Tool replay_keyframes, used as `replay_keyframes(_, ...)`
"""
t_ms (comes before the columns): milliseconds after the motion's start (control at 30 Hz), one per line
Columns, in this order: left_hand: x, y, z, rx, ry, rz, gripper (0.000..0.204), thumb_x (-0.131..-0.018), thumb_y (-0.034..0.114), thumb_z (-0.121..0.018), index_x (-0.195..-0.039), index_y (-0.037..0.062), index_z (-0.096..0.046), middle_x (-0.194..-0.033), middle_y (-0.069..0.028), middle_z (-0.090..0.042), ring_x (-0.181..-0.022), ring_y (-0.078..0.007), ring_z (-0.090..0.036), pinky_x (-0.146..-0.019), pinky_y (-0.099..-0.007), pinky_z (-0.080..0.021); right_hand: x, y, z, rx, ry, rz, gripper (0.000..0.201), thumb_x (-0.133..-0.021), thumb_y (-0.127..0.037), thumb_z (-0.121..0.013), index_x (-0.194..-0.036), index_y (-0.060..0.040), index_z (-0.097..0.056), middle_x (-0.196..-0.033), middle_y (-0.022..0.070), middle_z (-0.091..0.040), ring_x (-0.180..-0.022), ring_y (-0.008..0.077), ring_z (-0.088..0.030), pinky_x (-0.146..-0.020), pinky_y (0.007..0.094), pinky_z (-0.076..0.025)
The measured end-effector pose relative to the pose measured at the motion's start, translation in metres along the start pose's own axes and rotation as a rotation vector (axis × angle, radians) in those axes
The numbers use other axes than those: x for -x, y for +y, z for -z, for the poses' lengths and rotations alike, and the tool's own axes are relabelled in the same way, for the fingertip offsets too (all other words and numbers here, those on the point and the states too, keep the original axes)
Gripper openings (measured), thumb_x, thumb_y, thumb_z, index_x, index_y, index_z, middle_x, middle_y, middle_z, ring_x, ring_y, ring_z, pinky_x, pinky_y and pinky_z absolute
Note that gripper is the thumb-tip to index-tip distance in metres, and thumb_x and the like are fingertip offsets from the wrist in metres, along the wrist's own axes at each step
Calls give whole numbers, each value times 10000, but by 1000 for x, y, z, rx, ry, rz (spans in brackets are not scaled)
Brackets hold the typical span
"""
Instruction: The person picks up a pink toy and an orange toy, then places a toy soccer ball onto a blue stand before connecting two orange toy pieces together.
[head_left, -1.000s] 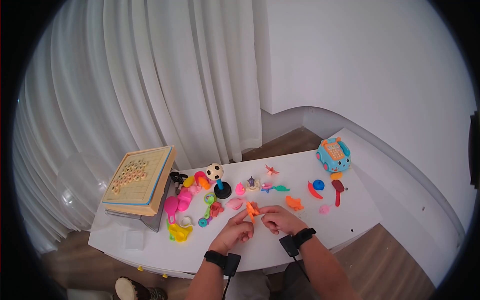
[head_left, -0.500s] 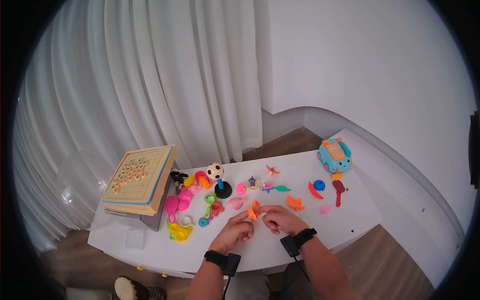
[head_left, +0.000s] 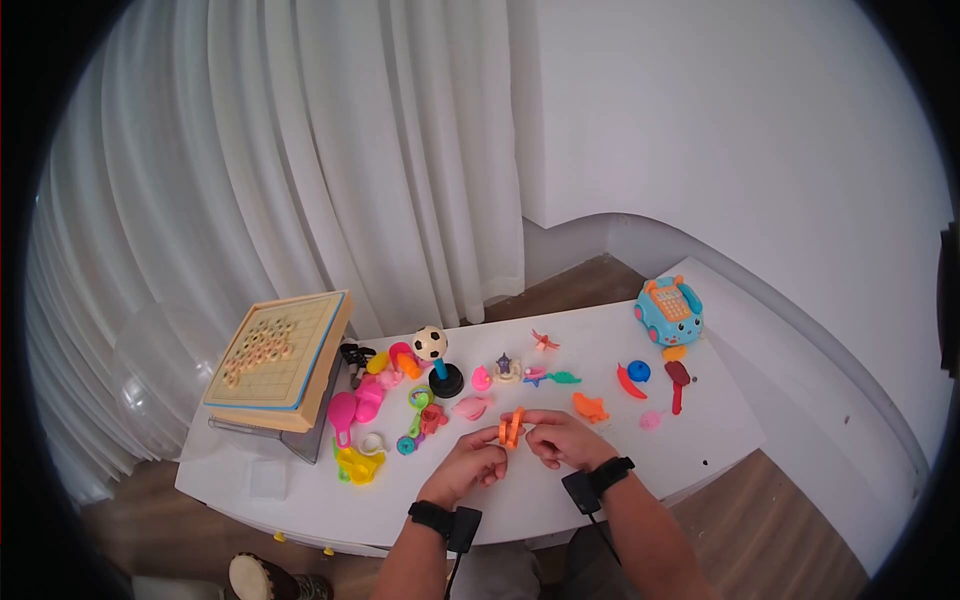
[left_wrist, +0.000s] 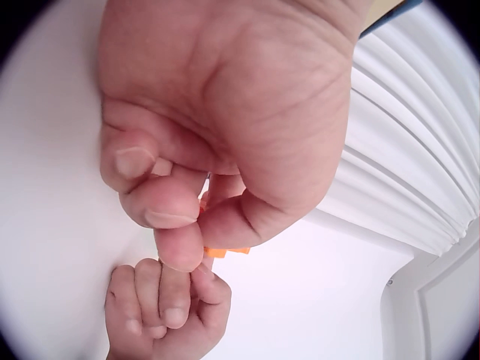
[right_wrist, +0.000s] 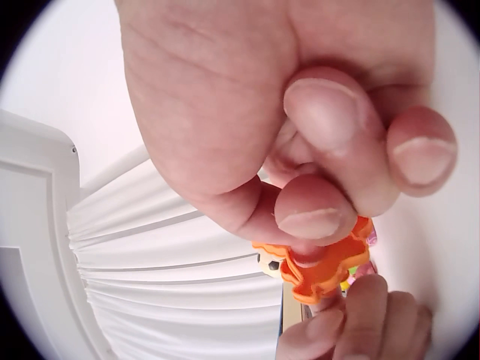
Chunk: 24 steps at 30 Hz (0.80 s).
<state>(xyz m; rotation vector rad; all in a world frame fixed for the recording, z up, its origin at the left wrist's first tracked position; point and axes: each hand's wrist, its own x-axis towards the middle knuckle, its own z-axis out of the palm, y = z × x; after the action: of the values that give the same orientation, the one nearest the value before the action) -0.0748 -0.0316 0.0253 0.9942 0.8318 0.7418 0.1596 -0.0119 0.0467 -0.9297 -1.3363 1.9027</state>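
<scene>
Between the tips of two extended index fingers sits an orange wavy-edged plastic mould (head_left: pixel 510 428), held above the white table. My left hand (head_left: pixel 468 466) touches it from the left with its straight index finger, the other fingers folded in. From the opposite side, my right hand (head_left: pixel 560 441) presses a straight index fingertip against it, with the remaining fingers curled. The right wrist view shows the mould's (right_wrist: pixel 334 268) scalloped rim beyond the thumb. In the left wrist view the left fingers hide most of it. A second orange mould (head_left: pixel 590 407) lies right of the hands, near a pink fish-like toy (head_left: pixel 473 407).
A xiangqi board (head_left: pixel 275 350) with round pieces stands on a rack at the left. Behind the hands is a football on a stand (head_left: pixel 437 360). Several pink, yellow and green toys lie leftward. A blue toy telephone (head_left: pixel 669 311) stands at the far right.
The orange mould has turned between the two index fingertips, showing a narrower face now. Both hands have stayed almost in place.
</scene>
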Motion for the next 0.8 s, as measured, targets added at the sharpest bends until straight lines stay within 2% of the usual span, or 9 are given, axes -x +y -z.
replay_keyframes(67, 1, 1, -1, 22, -8, -25, 529, -923, 93, -596, -1452, 78, -610, -725, -15, -624, -561, -78, -512, -533, -225, -386, -4, 6, 4, -27, -2, -32, 518, -981, -74, -483, -1490, -28, -567, -639, -26, -423, -513, 90, -392, -513, 266, -388)
replay_keyframes(200, 2, 3, -2, 68, -29, -33, 566, -946, 79, -588, -1510, 76, -547, -750, -24, -623, -594, -88, -529, -547, -223, -384, -8, 10, 8, -35, 3, -54, 458, -990, -92, -512, -1437, -23, -582, -640, -27, -429, -517, 87, -399, -510, 269, -391)
replay_keyframes(367, 4, 7, -7, 70, -1, -10, 609, -947, 102, -567, -1554, 97, -511, -746, -16, -627, -591, -82, -529, -549, -224, -384, -7, 2, -2, 54, 21, -58, 431, -1042, -217, -631, -1425, -30, -570, -658, -30, -461, -528, 75, -409, -511, 260, -393)
replay_keyframes(533, 0, 4, -4, 76, 1, 10, 481, -1095, 292, -534, -1534, 96, -526, -753, -26, -633, -596, -82, -533, -547, -236, -389, -8, 1, -8, 156, 74, -47, 423, -1035, -258, -680, -1390, -39, -603, -691, -28, -509, -546, 68, -445, -516, 251, -406)
replay_keyframes(567, 0, 3, -3, 76, 1, 9, 481, -1095, 292, -534, -1534, 96, -526, -753, -26, -633, -596, -82, -533, -547, -236, -389, -9, 2, -8, 180, 82, -42, 414, -1028, -256, -691, -1375, -42, -615, -701, -26, -525, -552, 67, -458, -518, 249, -413)
replay_keyframes(633, 1, 2, -1, 71, 14, 10, 411, -1140, 391, -473, -1361, 79, -623, -754, -32, -631, -604, -94, -540, -546, -242, -391, -11, 6, -6, 177, 84, -46, 416, -1021, -258, -703, -1368, -43, -624, -709, -25, -534, -554, 66, -464, -521, 247, -419)
replay_keyframes(667, 0, 0, -1, 71, 14, 9, 411, -1140, 391, -473, -1361, 79, -623, -754, -32, -631, -604, -94, -540, -546, -242, -391, -11, 7, -6, 173, 86, -50, 417, -1014, -261, -716, -1360, -44, -632, -716, -23, -544, -556, 64, -470, -523, 245, -425)
replay_keyframes(733, -2, -2, -3, -36, 73, 50, 343, -1146, 369, -457, -1197, 82, -638, -738, -30, -617, -580, -113, -531, -534, -251, -390, -9, 4, -10, 182, 71, -38, 415, -1017, -266, -709, -1357, -42, -632, -716, -26, -539, -557, 63, -467, -525, 241, -429)
replay_keyframes(800, -1, -1, -7, -45, 86, 32, 343, -1145, 374, -459, -1149, 84, -642, -739, -21, -600, -581, -109, -515, -531, -251, -382, -8, 3, -11, 191, 56, -25, 413, -1020, -271, -702, -1355, -40, -631, -716, -29, -534, -558, 61, -464, -527, 238, -434)
